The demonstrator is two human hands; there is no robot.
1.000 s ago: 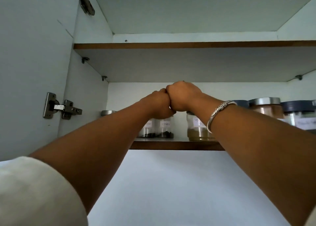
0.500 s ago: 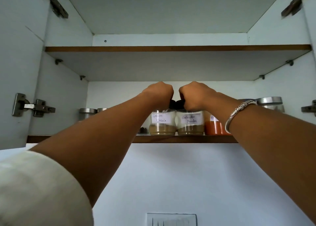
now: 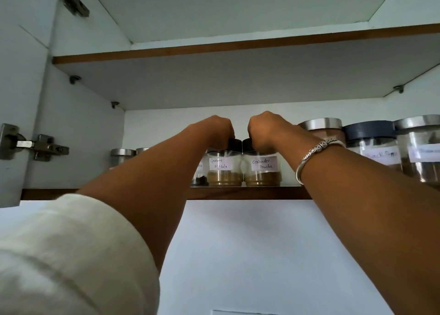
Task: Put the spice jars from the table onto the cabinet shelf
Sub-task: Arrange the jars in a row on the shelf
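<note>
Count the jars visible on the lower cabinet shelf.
8. Two steel-lidded jars far left; a dark-spice jar behind the left forearm; Garam Masala jar under the left hand; Coriander Powder jar under the right hand; three large jars at right. More may be hidden.

Lower shelf, front edge: Garam Masala jar, with Coriander Powder jar just beside it on the right. Left hand grips the former's lid from above and right hand the latter's. Small jar sits behind-left of the pair. Two rear jars stand farther left. Three larger jars stand in a row at right. Upper shelf lies overhead.
</note>
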